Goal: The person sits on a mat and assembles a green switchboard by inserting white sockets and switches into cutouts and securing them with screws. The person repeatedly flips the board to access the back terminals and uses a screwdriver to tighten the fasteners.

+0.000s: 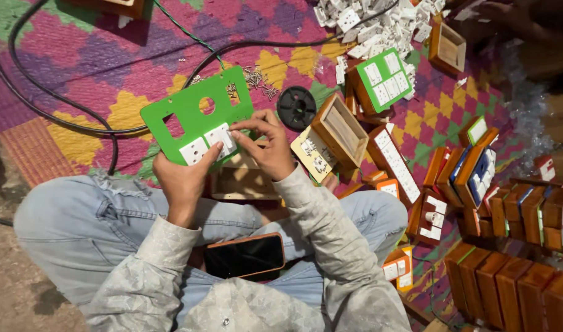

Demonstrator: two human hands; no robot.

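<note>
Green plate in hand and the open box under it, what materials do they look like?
Green plate: looks like rigid plastic sheet, uniform colour, slight sheen, clean-cut openings. White switch modules on it: likely glossy moulded plastic. Open box: seems wood, tan with visible grain, unpainted inside.

Views: one only, the head camera, so nothing is shared with a second view.
Position: above the green panel, worn on the seated person's head.
Facing: steeply down and forward, past the knees to the patterned mat beyond the panel.
Nearness: close; the panel sits left of centre, arms filling the lower frame.
</note>
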